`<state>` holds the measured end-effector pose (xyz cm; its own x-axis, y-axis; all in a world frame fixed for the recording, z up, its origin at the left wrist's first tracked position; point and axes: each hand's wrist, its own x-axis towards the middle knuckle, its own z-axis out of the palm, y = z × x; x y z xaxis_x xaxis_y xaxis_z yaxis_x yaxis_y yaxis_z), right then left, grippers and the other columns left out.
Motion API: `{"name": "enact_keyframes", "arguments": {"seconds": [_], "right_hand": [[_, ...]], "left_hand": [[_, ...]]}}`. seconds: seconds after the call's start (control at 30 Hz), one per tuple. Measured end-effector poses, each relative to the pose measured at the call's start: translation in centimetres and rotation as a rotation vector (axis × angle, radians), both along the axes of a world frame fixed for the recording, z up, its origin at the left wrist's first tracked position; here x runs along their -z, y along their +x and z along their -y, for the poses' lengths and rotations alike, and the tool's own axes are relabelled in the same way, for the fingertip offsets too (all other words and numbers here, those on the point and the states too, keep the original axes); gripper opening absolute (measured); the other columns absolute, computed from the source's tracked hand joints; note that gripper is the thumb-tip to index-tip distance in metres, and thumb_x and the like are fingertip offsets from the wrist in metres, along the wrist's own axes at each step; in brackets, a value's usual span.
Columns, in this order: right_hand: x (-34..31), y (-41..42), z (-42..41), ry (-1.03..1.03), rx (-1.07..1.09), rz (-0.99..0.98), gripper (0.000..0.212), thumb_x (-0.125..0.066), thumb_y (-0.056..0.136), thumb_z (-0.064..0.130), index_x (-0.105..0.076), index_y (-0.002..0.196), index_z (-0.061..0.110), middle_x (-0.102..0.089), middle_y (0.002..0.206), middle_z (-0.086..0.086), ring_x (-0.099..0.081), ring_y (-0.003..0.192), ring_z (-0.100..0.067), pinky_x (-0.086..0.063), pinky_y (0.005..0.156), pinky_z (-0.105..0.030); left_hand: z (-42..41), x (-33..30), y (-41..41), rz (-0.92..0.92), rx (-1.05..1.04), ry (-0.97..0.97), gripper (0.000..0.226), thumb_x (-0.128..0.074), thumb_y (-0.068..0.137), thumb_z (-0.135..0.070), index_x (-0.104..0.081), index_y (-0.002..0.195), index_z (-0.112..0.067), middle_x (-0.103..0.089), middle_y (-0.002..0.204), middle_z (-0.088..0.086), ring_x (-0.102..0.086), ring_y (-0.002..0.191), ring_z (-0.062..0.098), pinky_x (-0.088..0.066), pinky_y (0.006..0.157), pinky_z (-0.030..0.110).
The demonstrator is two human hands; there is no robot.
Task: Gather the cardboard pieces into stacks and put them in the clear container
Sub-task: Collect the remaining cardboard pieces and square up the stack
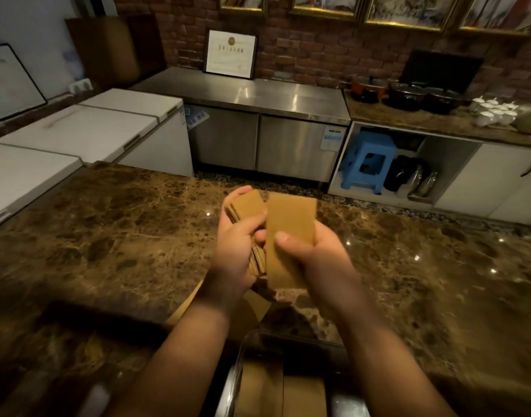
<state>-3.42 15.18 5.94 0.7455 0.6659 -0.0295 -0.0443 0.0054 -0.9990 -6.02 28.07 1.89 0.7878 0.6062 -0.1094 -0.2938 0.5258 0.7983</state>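
At the centre of the frame, just left of the midline, a small stack of tan rectangular cardboard pieces [246, 209] is gripped in the left hand [238, 245], whose fingers are curled round its far side while the thumb is pressed on its near face. The long axis of the stack is seen running from the lower middle of the frame toward the upper middle, tilted a little leftward.

Immediately to the right, a single flat tan cardboard strip [290, 239] is pinched by the right hand [311, 254], thumb on the near face, fingers hidden behind. Its long axis lies nearly parallel to the stack, and its left edge is touching or just beside the stack; which of the two cannot be told.

The joining move is judged to turn on this: the strip lies to the right of the stack, so it would need carrying leftward and squaring.

More loose brown cardboard [252, 308] is seen on the mottled brown marble counter [107, 236] below the hands. At the bottom centre, the clear container [243, 350] already holds cardboard; it lies nearer the right forearm.
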Motion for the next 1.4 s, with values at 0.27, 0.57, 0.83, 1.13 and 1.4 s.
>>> {"name": "enact_keyframes", "arguments": {"seconds": [0.27,0.57,0.83,1.13,1.4], "right_hand": [[0.9,4.0,1.0,0.138,0.038,-0.656,0.068,-0.037,0.097,0.062,-0.063,0.128,0.007,-0.060,0.079,-0.008,-0.054,0.067,-0.021,-0.042,0.061,-0.034],[1.6,4.5,0.7,-0.024,0.028,-0.395,0.040,-0.054,0.096,-0.001,-0.062,0.127,0.021,-0.076,0.111,-0.007,-0.073,0.103,-0.025,-0.061,0.081,-0.040],[2.7,2.6,-2.1,-0.370,-0.090,0.210,0.057,-0.078,0.082,0.033,-0.059,0.135,0.031,-0.068,0.111,0.009,-0.065,0.105,-0.009,-0.056,0.093,-0.035],[6.4,5.1,-7.0,-0.786,-0.277,0.339,0.070,-0.066,0.086,0.058,-0.050,0.140,0.017,-0.059,0.135,-0.004,-0.057,0.105,-0.015,-0.047,0.087,-0.030],[11.7,2.1,-12.1,-1.304,-0.341,0.456,0.139,-0.074,0.047,0.084,-0.025,0.153,0.009,-0.028,0.157,-0.018,-0.029,0.143,-0.039,-0.036,0.112,-0.053]], "left_hand": [[-1.5,1.4,-0.1,0.128,0.233,-0.286,0.075,-0.045,0.071,-0.073,-0.054,0.129,-0.026,-0.066,0.096,0.012,-0.062,0.075,0.026,-0.057,0.066,0.041],[-1.5,1.7,0.1,-0.010,0.242,-0.173,0.057,-0.029,0.088,-0.070,-0.057,0.124,-0.035,-0.075,0.109,0.006,-0.074,0.091,0.026,-0.060,0.072,0.044],[-1.3,2.2,-0.7,-0.017,0.259,-0.324,0.033,-0.060,0.085,-0.047,-0.075,0.103,-0.023,-0.075,0.097,0.018,-0.075,0.079,0.031,-0.060,0.061,0.043],[-9.4,6.5,-7.6,0.055,-0.125,-0.581,0.036,-0.060,0.085,-0.055,-0.051,0.105,-0.026,-0.061,0.092,0.015,-0.059,0.080,0.026,-0.054,0.074,0.039],[-11.3,8.1,-10.0,0.096,-0.102,-0.479,0.045,-0.062,0.079,-0.018,-0.045,0.119,-0.029,-0.056,0.101,0.012,-0.059,0.080,0.022,-0.052,0.070,0.036]]}}
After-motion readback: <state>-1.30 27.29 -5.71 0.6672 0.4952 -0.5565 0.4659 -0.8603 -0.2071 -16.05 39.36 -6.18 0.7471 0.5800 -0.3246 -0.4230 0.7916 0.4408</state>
